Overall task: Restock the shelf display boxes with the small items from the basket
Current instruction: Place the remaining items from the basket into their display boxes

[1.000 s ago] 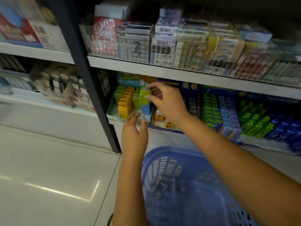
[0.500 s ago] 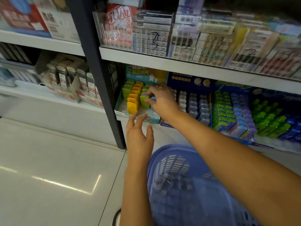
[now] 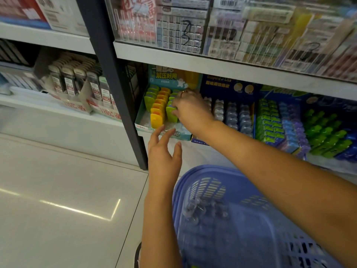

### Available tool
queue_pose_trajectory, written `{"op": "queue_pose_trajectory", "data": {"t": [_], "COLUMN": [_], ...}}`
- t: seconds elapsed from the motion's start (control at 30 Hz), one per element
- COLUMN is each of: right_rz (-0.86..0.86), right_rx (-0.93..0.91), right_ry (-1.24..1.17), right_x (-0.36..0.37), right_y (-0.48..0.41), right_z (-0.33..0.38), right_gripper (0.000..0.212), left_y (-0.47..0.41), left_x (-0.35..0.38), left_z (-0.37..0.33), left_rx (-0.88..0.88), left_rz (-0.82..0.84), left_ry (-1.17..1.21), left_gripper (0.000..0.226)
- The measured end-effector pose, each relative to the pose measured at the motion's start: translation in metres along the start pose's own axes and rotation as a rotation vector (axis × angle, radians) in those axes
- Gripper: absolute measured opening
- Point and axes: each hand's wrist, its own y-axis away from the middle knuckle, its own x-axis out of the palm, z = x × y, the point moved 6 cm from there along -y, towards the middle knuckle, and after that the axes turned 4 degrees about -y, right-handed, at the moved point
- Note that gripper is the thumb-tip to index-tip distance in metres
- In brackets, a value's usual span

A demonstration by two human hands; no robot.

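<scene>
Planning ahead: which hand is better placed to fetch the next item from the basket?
Probably the left. The left hand is free, fingers spread, near the basket rim. The right hand is busy inside the teal display box, fingers on a green item.

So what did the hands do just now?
The right hand brought the green item down from above the box and set it into the right row, fingers still on it. The left hand stayed open by the box's front edge; the basket stayed below.
</scene>
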Motion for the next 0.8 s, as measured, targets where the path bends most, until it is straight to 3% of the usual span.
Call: {"op": "queue_pose_trajectory", "data": {"t": [0.27,0.4,0.5,0.6,0.67,0.8], "right_rz": [-0.034,0.056,-0.003,-0.146,0.005,0.634], "right_rx": [-0.072,-0.100,-0.121,0.008,0.176,0.384], "right_ry": [0.127,0.209,0.043,-0.322,-0.468,-0.513], "right_x": [-0.002,-0.006,-0.015,-0.015,0.017,0.119], "right_y": [0.014,0.023,0.060,0.125,0.172,0.263], "right_z": [0.010,0.014,0.011,-0.013,-0.036,-0.050], "right_gripper": [0.025,0.039,0.050,0.024,0.017,0.035], "left_y": [-0.002,0.005,0.017,0.028,0.040,0.087], "left_x": [0.000,-0.007,-0.014,-0.008,0.015,0.092], "left_z": [-0.002,-0.009,-0.020,-0.031,-0.031,-0.002], "left_rx": [0.012,0.046,0.099,0.126,0.116,0.040], "left_rz": [0.061,0.094,0.057,0.122,0.270,0.836], "left_ry": [-0.065,-0.117,-0.058,-0.013,-0.095,-0.438], "left_gripper": [0.043,0.044,0.038,0.024,0.020,0.030]}}
